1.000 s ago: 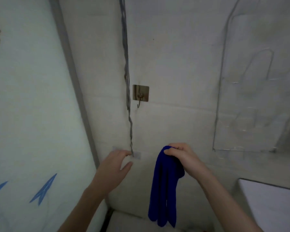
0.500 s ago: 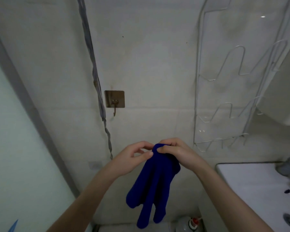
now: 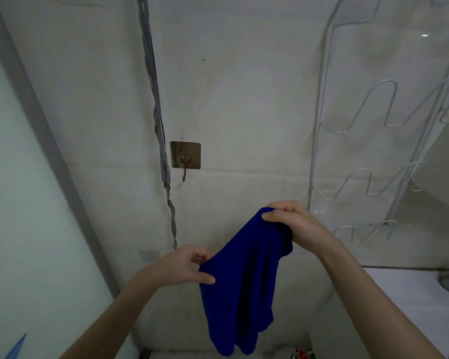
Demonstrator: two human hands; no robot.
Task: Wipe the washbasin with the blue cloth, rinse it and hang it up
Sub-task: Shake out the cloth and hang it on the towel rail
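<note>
The blue cloth (image 3: 240, 286) hangs in front of the tiled wall, stretched between both hands. My right hand (image 3: 293, 224) pinches its upper corner at the higher end. My left hand (image 3: 184, 268) pinches the cloth's left edge lower down. A small metal wall hook (image 3: 185, 161) on a square plate sits above and to the left of the cloth, apart from it. The white washbasin (image 3: 410, 288) shows at the lower right edge, partly hidden by my right forearm.
A grey twisted cord (image 3: 158, 120) hangs down the wall just left of the hook. A white wire rack (image 3: 368, 141) is fixed to the wall at the right. A pale door or panel (image 3: 18, 203) with a grey frame stands at the left.
My left hand has slid down the cloth's edge, away from my right hand, spreading the cloth out. The view has shifted slightly, with the hook now nearer the centre.
</note>
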